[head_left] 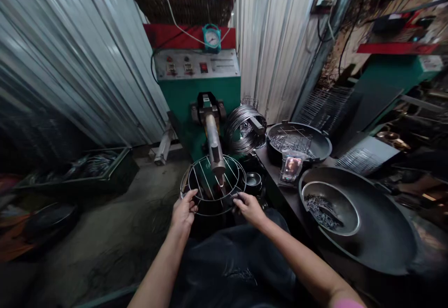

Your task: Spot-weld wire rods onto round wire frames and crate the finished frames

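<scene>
A round wire rack (pixel 217 200), two rings crossed by parallel bars, lies level under the metal arm (pixel 214 147) of a green machine (pixel 199 86). The arm's lower tip reaches down to the bars. On the rack's near left side, my left hand (pixel 185 210) grips the outer ring between thumb and fingers. My right hand (pixel 248 207) is closed in a pinch at the near right side of the ring; whether a small piece is also between its fingertips I cannot make out. Some short wire pieces (pixel 241 274) rest on the dark cloth over my lap.
Right of the machine hangs a coil of wire (pixel 245 128). A black pan (pixel 299 133) with wire parts and a large pan (pixel 381 224) holding a metal bowl (pixel 352 207) of short pieces stand at right. At left is a metal tray (pixel 122 165) on the floor.
</scene>
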Demonstrator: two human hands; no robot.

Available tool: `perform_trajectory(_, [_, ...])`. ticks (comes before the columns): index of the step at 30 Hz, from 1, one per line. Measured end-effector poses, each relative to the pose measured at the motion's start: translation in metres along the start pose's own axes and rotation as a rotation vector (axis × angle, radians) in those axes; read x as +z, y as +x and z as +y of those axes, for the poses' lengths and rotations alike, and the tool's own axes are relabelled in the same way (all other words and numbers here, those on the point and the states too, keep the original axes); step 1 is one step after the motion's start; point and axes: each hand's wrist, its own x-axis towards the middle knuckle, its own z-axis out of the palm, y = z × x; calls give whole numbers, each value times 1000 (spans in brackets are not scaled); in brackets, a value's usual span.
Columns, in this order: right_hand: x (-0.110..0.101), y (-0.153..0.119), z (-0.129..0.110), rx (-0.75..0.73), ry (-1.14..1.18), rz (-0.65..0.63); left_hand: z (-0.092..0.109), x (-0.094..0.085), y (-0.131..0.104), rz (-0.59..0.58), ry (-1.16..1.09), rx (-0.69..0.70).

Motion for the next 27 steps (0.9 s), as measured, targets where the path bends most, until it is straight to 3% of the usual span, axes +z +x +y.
perform_trajectory(5, [-6,-2,-18,-170,205,152,8,-3,4,16,-14,-35])
perform_trajectory(13, [3,8,-3,-46,-12,-4,9,-8,11,-8,78,14])
perform_trajectory(19, [-3,9,-28,-223,171,126,18,-7,11,29,64,-13])
perform_trajectory(27, [3,14,4,-99,-179,-65,20,-5,10,3,32,-7])
